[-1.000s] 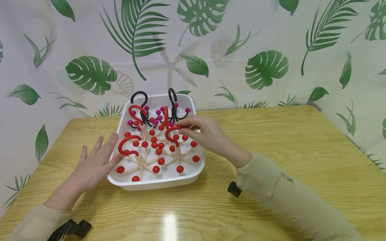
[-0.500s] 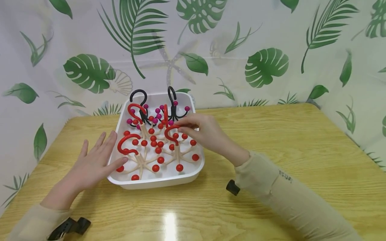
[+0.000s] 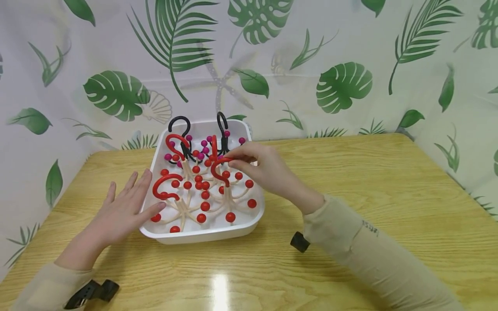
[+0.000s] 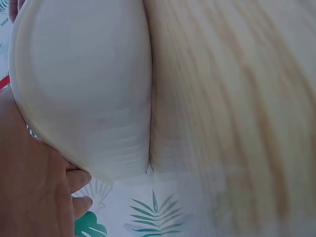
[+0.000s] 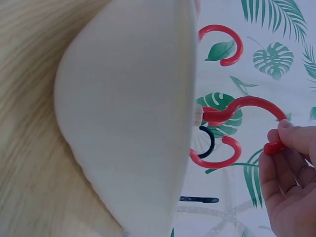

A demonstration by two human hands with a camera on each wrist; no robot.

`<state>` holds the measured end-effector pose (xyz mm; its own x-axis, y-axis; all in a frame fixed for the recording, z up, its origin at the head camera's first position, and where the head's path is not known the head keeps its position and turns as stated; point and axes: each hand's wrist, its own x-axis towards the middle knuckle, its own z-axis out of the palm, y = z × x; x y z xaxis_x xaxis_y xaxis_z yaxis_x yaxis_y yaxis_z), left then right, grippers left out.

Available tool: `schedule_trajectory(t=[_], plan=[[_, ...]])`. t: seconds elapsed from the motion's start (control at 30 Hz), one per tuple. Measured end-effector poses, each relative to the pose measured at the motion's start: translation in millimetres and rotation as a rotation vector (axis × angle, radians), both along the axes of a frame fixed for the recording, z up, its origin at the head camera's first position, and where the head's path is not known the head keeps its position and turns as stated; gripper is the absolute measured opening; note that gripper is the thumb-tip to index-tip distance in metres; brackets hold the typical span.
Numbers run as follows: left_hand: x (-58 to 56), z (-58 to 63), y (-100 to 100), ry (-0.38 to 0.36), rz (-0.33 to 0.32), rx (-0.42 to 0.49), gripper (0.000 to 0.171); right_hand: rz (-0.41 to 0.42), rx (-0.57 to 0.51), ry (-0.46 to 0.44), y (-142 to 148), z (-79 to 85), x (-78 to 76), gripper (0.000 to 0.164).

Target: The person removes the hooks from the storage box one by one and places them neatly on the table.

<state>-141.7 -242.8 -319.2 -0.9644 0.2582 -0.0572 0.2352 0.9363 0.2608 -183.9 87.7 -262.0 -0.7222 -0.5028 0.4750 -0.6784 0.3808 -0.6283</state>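
My right hand pinches the curved top of a red-hooked hanger, thumb against fingers. This hanger has beige prongs tipped with red balls and stands at the front right of a white tray. The right wrist view shows the red hook with its end between thumb and fingers. Outstretched, my left hand lies along the tray's left rim, thumb over the inside. Beside it stands another red-hooked hanger at the front left. In the left wrist view the left fingertips touch the tray's outer edge.
Two more red-hooked hangers stand in the tray's middle. Behind them are two black hangers with magenta balls. The tray sits on a wood-grain table. A leaf-patterned cloth hangs behind the table.
The pinched hook has tilted slightly and its top has risen a little, its prongs shifting slightly left. My left thumb moved off the front-left hook earlier; otherwise the left hand keeps its place.
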Motion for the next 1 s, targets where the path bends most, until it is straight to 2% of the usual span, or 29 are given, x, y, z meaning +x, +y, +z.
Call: schedule_trajectory(t=[0.17,0.63,1.0], plan=[[0.7,-0.1,-0.5,-0.003,0.0,0.005,0.093,-0.006,-0.029,0.026,2.0,8.4,2.3,0.018],[1.4,0.3,-1.2,-0.011,0.004,0.013,0.092,-0.009,-0.216,0.143,16.6,35.9,7.7,0.016],[-0.5,0.1,-2.4,-0.006,-0.006,0.013,0.092,-0.091,-0.276,0.211,49.7,49.3,7.7,0.019]])
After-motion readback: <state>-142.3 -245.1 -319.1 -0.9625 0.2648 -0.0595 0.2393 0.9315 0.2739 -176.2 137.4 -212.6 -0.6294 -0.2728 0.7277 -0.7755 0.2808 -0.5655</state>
